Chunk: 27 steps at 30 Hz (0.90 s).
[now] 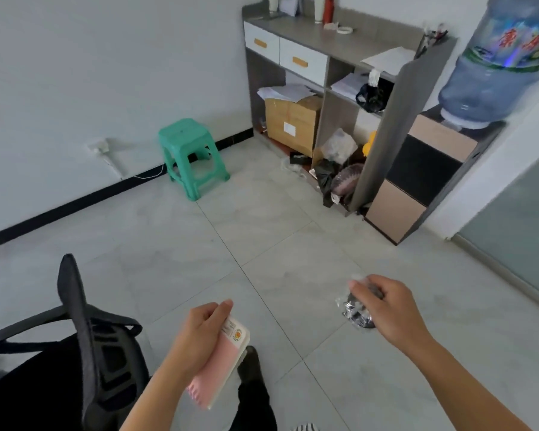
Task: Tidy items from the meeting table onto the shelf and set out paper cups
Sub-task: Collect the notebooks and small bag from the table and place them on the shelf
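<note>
The view comes from a wide-angle camera worn on the person's head, facing forward and pitched down over the tiled floor [262, 237]. Nearest the lens, low in the frame, are the left hand [199, 331] gripping a pink booklet [227, 359] and the right hand [389, 303] gripping a crinkly wrapped bundle [355, 309], with the forearms running in from the bottom edge. The shelf [339, 48] stands well away at the upper right (its uprights lean and bow toward the edge). The black skirting [75, 203] runs slantwise, climbing to the right.
</note>
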Motion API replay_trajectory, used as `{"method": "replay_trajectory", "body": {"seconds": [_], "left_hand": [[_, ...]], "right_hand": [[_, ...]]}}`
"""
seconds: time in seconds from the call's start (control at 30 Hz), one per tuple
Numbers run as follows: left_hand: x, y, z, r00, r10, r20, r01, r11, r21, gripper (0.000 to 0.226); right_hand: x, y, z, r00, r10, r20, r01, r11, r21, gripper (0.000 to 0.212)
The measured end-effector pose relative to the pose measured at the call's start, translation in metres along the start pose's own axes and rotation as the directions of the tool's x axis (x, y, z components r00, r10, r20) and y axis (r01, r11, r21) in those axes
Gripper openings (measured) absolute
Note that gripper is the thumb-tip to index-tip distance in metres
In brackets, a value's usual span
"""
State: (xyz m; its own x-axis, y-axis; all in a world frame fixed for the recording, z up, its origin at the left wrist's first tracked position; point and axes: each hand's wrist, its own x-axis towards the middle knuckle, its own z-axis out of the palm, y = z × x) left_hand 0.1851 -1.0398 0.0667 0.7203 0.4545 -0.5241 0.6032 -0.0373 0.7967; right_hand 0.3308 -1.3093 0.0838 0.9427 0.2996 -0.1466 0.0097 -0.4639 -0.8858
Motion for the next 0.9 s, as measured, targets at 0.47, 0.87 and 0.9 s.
{"method": "replay_trajectory", "body": {"seconds": [0.47, 0.87, 0.9], "left_hand": [[0.325, 0.201, -0.115, 0.987, 0.153, 0.052, -0.161, 0.967, 0.197, 0.043], [0.564, 0.343, -0.113, 0.99, 0.115, 0.086, -0.129, 0.975, 0.182, 0.042], [0.581, 0.359, -0.118, 0.99, 0.114, 0.08, -0.127, 0.977, 0.174, 0.041]], "right_hand": [[0.304, -0.107, 0.096, 0.999, 0.03, -0.019, -0.03, 0.999, 0.011, 0.05], [0.59, -0.126, 0.095, 0.992, 0.118, -0.053, -0.12, 0.992, -0.036, 0.052], [0.619, -0.135, 0.097, 0.992, 0.115, -0.049, -0.118, 0.992, -0.054, 0.053]]}}
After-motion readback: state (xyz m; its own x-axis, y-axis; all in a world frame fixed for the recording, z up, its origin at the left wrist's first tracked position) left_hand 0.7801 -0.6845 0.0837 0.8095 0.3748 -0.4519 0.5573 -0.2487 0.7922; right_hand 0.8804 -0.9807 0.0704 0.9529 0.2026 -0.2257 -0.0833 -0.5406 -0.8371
